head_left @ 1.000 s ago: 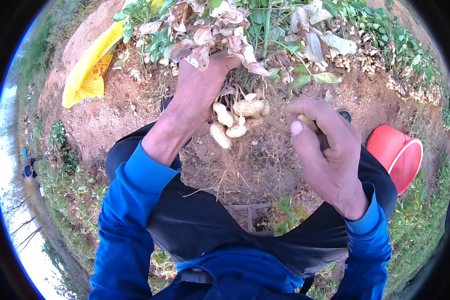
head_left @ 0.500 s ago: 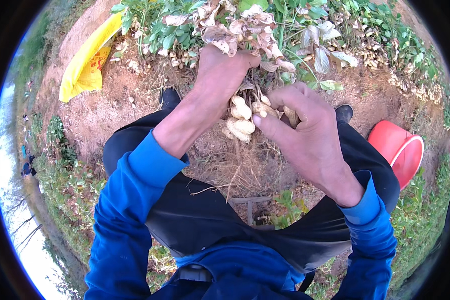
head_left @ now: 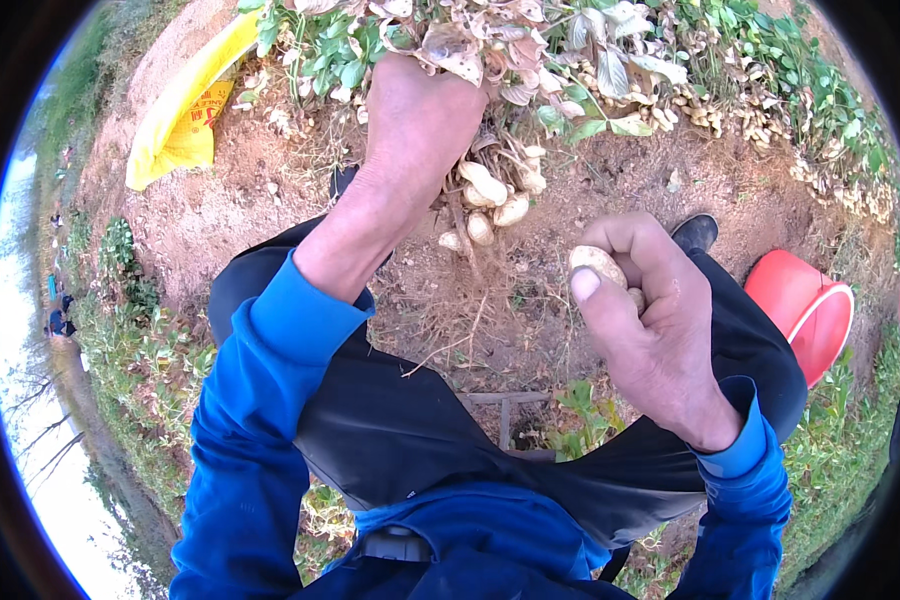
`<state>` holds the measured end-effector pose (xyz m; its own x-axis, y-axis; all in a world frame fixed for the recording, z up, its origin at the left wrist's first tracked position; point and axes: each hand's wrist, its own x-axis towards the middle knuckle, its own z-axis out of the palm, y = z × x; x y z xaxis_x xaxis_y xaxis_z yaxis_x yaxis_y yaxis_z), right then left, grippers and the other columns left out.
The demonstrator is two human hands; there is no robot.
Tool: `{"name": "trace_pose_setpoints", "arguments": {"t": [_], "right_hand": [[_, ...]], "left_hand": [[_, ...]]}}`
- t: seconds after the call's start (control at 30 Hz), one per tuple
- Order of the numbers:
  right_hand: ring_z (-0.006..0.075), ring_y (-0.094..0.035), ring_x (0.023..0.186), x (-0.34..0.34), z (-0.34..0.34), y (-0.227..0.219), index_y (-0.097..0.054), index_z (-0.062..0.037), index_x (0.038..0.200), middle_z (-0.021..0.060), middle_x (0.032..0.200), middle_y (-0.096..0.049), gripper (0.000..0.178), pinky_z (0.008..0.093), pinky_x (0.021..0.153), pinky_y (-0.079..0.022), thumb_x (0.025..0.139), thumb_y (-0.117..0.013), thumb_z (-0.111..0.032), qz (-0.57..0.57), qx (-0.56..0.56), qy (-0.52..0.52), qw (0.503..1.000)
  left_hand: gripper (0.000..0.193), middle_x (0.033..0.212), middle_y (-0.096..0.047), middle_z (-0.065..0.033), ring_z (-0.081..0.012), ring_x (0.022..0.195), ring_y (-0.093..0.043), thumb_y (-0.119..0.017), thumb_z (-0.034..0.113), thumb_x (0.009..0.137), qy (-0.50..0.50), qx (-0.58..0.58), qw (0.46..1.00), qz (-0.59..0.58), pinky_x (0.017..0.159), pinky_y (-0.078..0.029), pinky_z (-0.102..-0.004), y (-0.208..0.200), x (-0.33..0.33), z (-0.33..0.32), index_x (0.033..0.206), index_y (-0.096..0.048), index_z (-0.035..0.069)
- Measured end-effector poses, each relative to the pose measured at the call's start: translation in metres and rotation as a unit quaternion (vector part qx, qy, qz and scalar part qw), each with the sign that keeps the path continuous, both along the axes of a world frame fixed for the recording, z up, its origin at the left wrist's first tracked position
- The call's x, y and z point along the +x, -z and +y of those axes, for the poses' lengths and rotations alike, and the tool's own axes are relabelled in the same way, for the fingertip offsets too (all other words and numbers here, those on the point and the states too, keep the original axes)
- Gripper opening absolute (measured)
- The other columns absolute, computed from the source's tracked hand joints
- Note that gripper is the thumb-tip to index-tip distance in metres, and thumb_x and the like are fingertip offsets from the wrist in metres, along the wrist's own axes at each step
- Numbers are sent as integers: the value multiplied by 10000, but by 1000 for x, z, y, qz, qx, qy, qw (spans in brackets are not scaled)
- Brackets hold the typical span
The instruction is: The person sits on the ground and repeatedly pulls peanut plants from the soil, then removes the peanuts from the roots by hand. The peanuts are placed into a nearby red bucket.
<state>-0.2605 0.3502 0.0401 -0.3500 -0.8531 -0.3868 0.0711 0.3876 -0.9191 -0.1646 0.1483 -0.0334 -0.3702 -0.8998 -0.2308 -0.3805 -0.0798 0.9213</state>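
Note:
My left hand (head_left: 425,120) is closed round the stems of a peanut plant (head_left: 455,50), whose dry, curled leaves stick out beyond my fist. Below the fist hang its pale peanut pods (head_left: 485,190) and thin brown roots (head_left: 470,310). To the right, apart from the plant, my right hand (head_left: 650,310) is curled with peanuts (head_left: 598,264) in it. One pod is pinched between thumb and forefinger, and part of another shows deeper in the palm.
A red bucket (head_left: 795,310) lies tipped beside my right knee. More peanut plants with pods (head_left: 840,180) line the far side and right. At the far left is a yellow sack (head_left: 185,110). A grey frame (head_left: 505,400) shows between my legs.
My right hand has come away from the pods toward the right and nearer me, with peanuts in it. Fewer pods hang from the plant. My left hand has shifted slightly farther out.

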Motion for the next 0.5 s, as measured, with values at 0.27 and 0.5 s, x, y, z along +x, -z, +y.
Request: {"name": "trace_pose_setpoints", "arguments": {"t": [0.27,0.5], "right_hand": [[40,-460,596,-5,-22,38,-635,-47,1001,16,642,-560,142,255,521,-410,896,-715,-98,299,-124,-65,944],[365,-634,631,-4,-26,54,-567,-54,886,149,703,-610,221,460,549,-486,855,-726,-204,452,-137,-84,878]], "left_hand": [[388,1052,-701,-285,-362,1026,-696,-681,137,803,66,-11,998,-15,917,-513,-418,0,-27,28,1108,-637,-97],[380,963,-660,-351,-454,940,-680,-626,66,769,69,-89,992,-51,896,-511,-469,2,-32,41,1066,-524,-147]]}}
